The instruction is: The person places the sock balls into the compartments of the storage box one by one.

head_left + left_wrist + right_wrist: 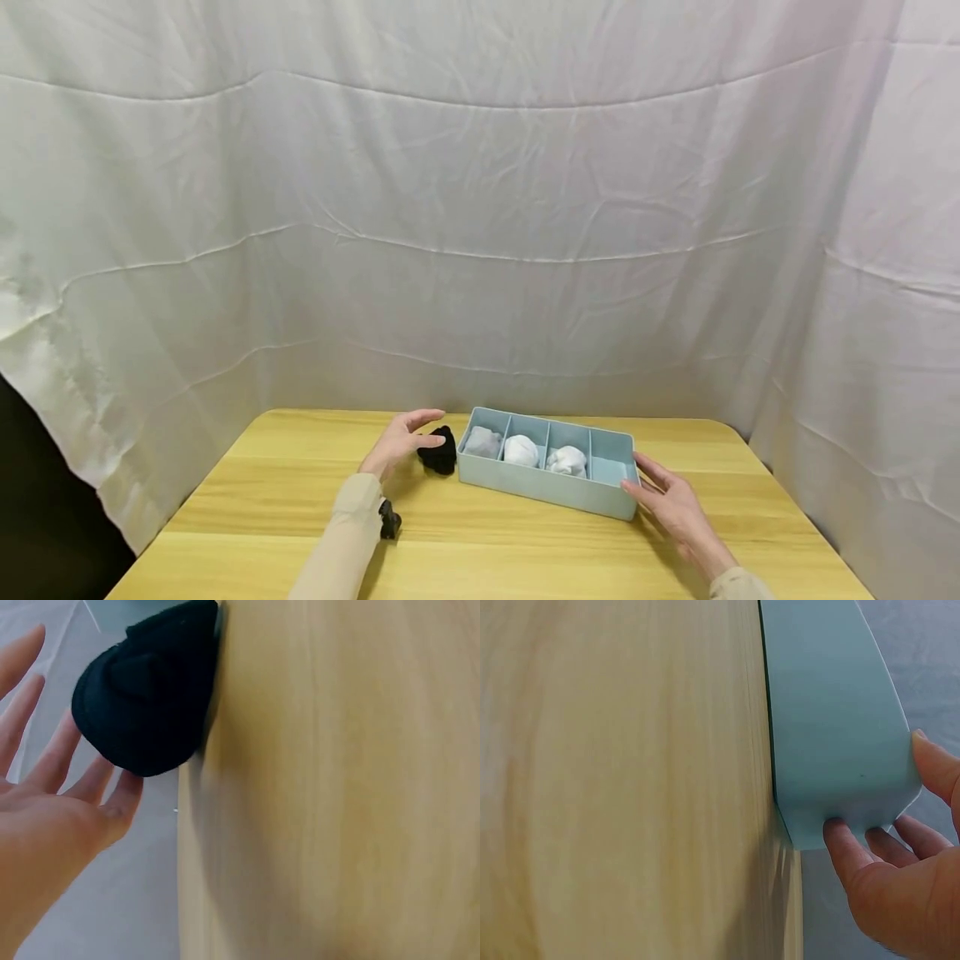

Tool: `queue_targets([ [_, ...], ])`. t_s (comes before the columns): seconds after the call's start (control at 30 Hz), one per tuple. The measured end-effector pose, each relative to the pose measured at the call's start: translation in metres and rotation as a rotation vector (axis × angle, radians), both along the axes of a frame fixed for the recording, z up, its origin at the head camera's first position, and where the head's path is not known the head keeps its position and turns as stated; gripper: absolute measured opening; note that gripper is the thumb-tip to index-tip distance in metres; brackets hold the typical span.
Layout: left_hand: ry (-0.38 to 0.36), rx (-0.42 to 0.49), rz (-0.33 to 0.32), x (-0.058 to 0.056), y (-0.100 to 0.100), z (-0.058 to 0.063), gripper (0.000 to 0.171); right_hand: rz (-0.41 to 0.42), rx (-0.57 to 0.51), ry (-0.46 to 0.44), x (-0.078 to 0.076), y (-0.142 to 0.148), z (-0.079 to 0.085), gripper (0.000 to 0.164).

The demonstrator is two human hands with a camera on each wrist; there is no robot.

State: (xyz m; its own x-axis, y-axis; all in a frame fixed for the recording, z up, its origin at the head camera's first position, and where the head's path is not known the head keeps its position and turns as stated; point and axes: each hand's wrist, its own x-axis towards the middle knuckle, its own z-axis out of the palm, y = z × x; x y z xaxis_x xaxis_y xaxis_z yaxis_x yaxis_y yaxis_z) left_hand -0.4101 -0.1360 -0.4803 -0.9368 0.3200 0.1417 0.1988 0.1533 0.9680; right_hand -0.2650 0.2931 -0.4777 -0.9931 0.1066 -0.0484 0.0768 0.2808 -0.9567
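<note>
A light blue organizer box with a row of compartments sits on the table. From the left, its compartments hold a greyish rolled cloth, a white rolled cloth and another white one; the rightmost is bare. Just left of the box lies a black rolled-up cloth bundle, sock-like in look. My left hand is beside that bundle, thumb and fingers spread around it. At the box's right end, my right hand holds on, thumb at the rim and fingertips against the end wall.
The wooden table has rounded back corners. A pale grey curtain hangs behind it and along both sides. On the left wrist is a small black device.
</note>
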Motion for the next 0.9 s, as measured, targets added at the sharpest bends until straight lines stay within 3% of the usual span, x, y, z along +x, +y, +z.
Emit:
queue_targets([
  [0.4,-0.006,-0.027,-0.053,-0.009,0.004,-0.009,0.053,-0.007,-0.008,0.008,-0.001,0.0,-0.002,0.073],
  [0.63,-0.052,-0.032,-0.051,-0.009,0.007,-0.011,0.045,-0.003,0.002,0.009,-0.001,0.0,-0.002,0.073],
  [0.9,-0.074,-0.067,-0.096,-0.008,0.005,-0.01,0.051,0.0,-0.005,0.008,-0.002,0.002,-0.002,0.074],
])
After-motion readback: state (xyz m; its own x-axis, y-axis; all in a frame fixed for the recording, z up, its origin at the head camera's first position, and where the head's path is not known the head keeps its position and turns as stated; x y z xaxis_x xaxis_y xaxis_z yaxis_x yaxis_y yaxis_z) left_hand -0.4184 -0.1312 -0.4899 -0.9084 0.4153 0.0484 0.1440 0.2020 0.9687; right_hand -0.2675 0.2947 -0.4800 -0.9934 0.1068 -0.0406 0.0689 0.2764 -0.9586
